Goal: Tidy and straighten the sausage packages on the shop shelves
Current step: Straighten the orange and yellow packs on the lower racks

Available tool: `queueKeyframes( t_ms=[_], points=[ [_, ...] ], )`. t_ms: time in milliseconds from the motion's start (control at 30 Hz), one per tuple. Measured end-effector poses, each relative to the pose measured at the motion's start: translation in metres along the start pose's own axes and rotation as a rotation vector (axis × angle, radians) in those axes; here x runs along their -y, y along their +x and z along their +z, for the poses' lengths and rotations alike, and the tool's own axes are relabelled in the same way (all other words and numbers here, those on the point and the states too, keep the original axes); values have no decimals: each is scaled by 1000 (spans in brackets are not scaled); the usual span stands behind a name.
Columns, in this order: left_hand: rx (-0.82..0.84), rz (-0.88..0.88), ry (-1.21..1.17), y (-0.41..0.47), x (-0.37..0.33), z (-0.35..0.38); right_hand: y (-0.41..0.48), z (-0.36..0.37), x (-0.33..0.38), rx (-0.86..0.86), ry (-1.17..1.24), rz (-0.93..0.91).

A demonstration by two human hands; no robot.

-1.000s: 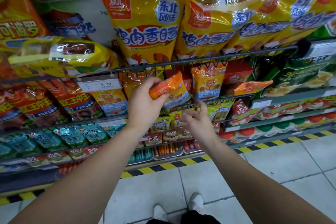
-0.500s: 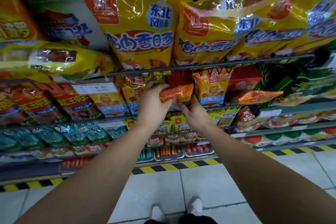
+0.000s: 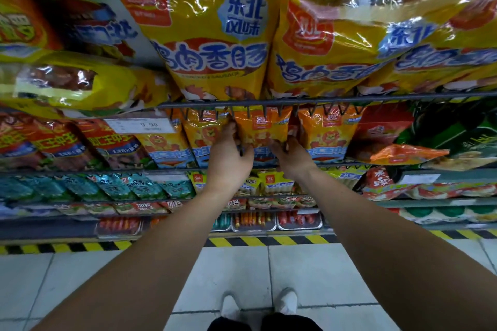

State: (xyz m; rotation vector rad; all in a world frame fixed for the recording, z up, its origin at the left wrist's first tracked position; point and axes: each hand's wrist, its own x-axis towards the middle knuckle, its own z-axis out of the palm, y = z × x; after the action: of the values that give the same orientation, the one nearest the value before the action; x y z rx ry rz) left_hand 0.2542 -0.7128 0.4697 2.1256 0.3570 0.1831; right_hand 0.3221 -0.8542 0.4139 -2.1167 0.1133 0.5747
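Both your hands are up at the second shelf, on one orange sausage pack (image 3: 262,129) with a lion printed on it. Your left hand (image 3: 228,153) grips its left edge, fingers curled narrow around the side of the pack, thumb toward the front. Your right hand (image 3: 291,154) holds the right edge the same way, fingers closed on the plastic. The pack stands upright just under the wire rail (image 3: 322,101) of the shelf above, between two like orange packs: one (image 3: 205,133) touching it on the left, another (image 3: 329,133) just beside it on the right. Above the rail stand the big yellow sausage bags (image 3: 215,35), leaning forward. A price tag (image 3: 141,125) reading 9.90 sits to the left of your hands. Farther right, a flat orange pack (image 3: 408,154) lies on its side, well apart from the row. Below are teal packets (image 3: 121,187) on the next shelf down.
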Motion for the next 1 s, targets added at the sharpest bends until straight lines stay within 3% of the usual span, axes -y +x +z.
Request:
queueKeyframes(
  t_ms=[133, 600, 1000],
  points=[
    [-41, 76, 82, -1, 1, 3, 4, 2, -2, -24, 6, 13],
    [210, 131, 294, -3, -8, 0, -10, 10, -2, -97, 68, 50],
    [282, 112, 233, -22, 3, -3, -76, -32, -50, -490, 26, 85]
  ],
)
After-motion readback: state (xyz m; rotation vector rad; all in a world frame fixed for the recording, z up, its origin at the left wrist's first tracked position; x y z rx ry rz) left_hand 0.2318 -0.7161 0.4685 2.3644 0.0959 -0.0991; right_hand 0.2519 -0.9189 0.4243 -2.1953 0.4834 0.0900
